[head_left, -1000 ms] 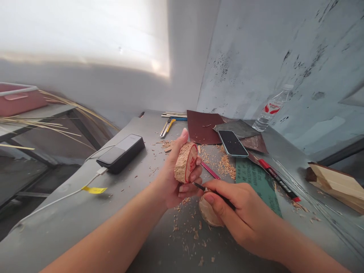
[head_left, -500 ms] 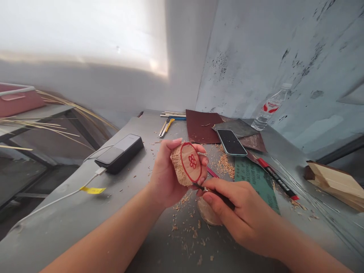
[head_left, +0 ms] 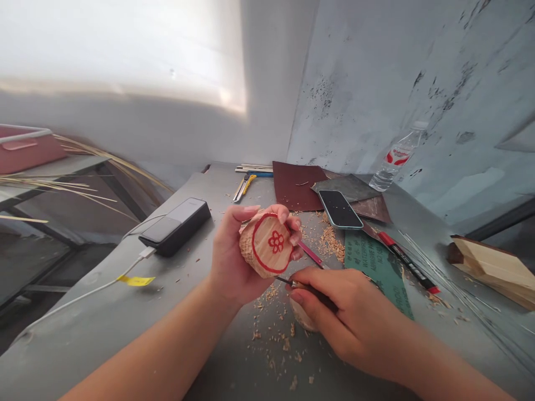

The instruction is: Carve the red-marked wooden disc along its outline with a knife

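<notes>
1. The left grip (head_left: 234, 262) closes round a wooden disc (head_left: 270, 244), its red flower facing the camera, above the worktop (head_left: 104, 317).
2. The right grip (head_left: 346, 320) pinches a carving tool (head_left: 298, 285), tip at the disc's lower edge, just below the left grip's fingers.

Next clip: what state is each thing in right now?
Disc: held up, flower face toward camera.
Left hand: shut around disc.
Tool: tip at disc's lower edge.
Right hand: shut on tool.
Phone: face up, screen dark.
Power bank: cable plugged in.
Bottle: capped.
Marker: lying flat.
</notes>
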Demonstrator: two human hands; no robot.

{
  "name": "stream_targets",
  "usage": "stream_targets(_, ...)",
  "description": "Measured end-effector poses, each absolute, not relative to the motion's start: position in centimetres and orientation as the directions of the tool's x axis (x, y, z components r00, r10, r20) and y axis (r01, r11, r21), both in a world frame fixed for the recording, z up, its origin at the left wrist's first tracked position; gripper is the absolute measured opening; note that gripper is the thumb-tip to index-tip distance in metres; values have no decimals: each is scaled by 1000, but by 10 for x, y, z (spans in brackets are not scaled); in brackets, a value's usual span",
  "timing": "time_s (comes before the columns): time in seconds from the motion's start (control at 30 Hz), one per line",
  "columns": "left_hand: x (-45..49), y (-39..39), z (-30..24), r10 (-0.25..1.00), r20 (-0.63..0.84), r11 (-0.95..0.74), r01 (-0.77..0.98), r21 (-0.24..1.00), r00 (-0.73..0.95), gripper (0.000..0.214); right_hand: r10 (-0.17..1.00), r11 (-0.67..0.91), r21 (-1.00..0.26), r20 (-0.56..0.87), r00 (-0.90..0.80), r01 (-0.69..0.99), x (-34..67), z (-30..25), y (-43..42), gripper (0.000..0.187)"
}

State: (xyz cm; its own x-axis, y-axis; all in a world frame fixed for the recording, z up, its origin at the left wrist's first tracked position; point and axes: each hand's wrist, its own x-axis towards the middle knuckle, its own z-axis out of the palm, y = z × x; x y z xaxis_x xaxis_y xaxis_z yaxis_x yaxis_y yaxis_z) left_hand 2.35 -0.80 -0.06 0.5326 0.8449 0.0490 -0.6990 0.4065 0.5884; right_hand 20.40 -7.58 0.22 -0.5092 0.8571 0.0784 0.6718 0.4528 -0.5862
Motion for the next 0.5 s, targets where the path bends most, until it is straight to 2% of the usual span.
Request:
stream_targets(0.27,20,-5,2,857,-2,450,-746,491,515,26,855,452,-573,59,-516,683,203,3,-76,31)
stream_targets(0.5,20,-3,-3,860,37,453,-795,404,508,22,852,442,-575,29,-523,689,204,2,-74,32)
